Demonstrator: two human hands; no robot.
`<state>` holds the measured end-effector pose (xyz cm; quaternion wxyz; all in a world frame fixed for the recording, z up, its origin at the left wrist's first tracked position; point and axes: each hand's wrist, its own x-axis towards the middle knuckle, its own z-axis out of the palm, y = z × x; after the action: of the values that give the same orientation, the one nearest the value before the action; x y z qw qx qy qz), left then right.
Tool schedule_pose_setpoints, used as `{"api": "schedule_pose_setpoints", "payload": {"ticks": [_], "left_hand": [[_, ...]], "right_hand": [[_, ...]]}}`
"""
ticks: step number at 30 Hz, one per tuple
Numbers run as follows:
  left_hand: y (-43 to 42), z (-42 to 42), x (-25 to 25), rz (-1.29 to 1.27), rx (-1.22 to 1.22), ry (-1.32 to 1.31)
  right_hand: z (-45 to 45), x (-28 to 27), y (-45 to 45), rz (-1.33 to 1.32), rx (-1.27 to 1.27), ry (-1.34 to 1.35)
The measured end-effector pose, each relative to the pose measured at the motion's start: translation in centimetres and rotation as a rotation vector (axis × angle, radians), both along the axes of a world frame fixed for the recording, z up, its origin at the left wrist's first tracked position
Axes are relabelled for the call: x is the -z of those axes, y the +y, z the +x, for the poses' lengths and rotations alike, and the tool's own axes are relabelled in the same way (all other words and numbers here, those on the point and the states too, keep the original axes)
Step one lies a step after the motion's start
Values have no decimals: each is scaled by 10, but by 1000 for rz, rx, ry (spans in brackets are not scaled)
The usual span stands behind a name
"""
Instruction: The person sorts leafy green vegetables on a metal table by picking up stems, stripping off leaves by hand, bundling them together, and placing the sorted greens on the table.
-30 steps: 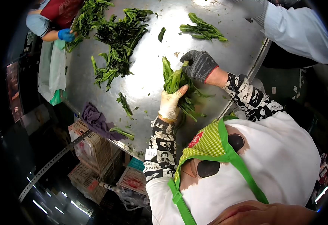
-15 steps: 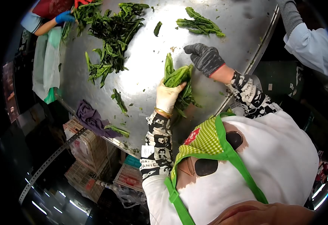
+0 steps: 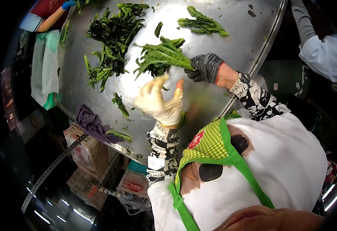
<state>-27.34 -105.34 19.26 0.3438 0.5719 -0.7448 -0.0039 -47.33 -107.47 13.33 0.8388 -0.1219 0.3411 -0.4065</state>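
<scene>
Clerk: Where is the leafy bunch [image 3: 163, 54] lying, relative to the metal table [image 3: 145, 131]?

Inspector: It is extending over the table's middle, its leaves pointing away from the grey glove. Whether the leaves are touching the table, I cannot tell.

Clerk: And the grip?

Inspector: The right hand [image 3: 192, 68], in that grey glove, is pinching the bunch's stem end. The left hand [image 3: 164, 85], in a pale glove, is holding nothing and spreading its blurred fingers near the bunch, over the table.

Clerk: Further out?

Inspector: A dark green heap [image 3: 113, 40] is occupying the table's far left part; a second bunch [image 3: 204, 24] is lying toward its far side. A purple cloth [image 3: 92, 124] is draping over its near left edge, plastic crates [image 3: 89, 154] standing beyond. At its far left corner, another person's blue-gloved hand [image 3: 69, 4] is touching greens.
</scene>
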Motion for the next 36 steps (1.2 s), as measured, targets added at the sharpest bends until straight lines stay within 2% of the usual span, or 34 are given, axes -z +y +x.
{"api": "schedule_pose_setpoints", "payload": {"ticks": [1, 2, 3, 4, 5, 7, 9, 10, 12, 13, 14, 15, 17, 18, 19, 21, 22, 23, 25, 28, 32, 35, 36], "left_hand": [[7, -6, 4, 166, 47, 147], [13, -13, 15, 428, -59, 484], [16, -19, 24, 685, -168, 823], [12, -23, 14, 902, -219, 1294], [13, -18, 25, 931, -184, 1593], [16, -18, 32, 814, -150, 1557], [25, -28, 24, 602, -246, 1176], [29, -34, 10, 486, -226, 860], [48, -22, 36, 288, -99, 683], [50, -20, 28, 165, 33, 603], [47, -19, 10, 91, 129, 701], [48, -17, 12, 34, 82, 800], [53, -7, 6, 34, 21, 1266], [58, 8, 10, 90, -61, 1318], [59, 17, 3, 257, -114, 1519], [47, 20, 1, 316, -61, 1293], [38, 16, -4, 369, -141, 1527], [31, 13, -8, 498, -231, 1839], [26, 14, 13, 547, -318, 2021], [19, 6, 15, 676, -416, 2021], [23, -7, 11, 650, -298, 1831], [23, -12, 5, 670, -437, 1749], [25, -12, -5, 745, -411, 1592]], "right_hand": [[3, -2, 7, 19, 51, -115], [8, -6, 13, -18, 106, -174], [13, -6, 15, -36, 59, -131], [18, -4, 17, -57, 15, -87], [24, 0, 20, -78, -28, -41], [34, 10, 30, -71, 38, -83], [38, 9, 34, -74, 100, -81], [42, 12, 36, -30, 157, -130], [43, 8, 35, 148, 196, -132], [43, 7, 35, 236, 216, -133], [46, 14, 31, 217, 143, 42], [45, 15, 33, -93, -140, 337], [38, 7, 39, -735, -723, 899], [35, 3, 38, -1068, -1007, 1173], [32, 2, 35, -1025, -906, 1174], [26, -2, 28, -947, -721, 1163], [24, -7, 17, -846, -607, 1133], [24, -8, 10, -854, -464, 1123], [29, -22, 0, -853, -416, 1027], [36, -59, 3, -1109, -358, 1232], [52, -44, 12, -1449, -329, 1585], [52, -38, 17, -1442, -322, 1681], [48, -41, 16, -1434, -369, 1651]]}}
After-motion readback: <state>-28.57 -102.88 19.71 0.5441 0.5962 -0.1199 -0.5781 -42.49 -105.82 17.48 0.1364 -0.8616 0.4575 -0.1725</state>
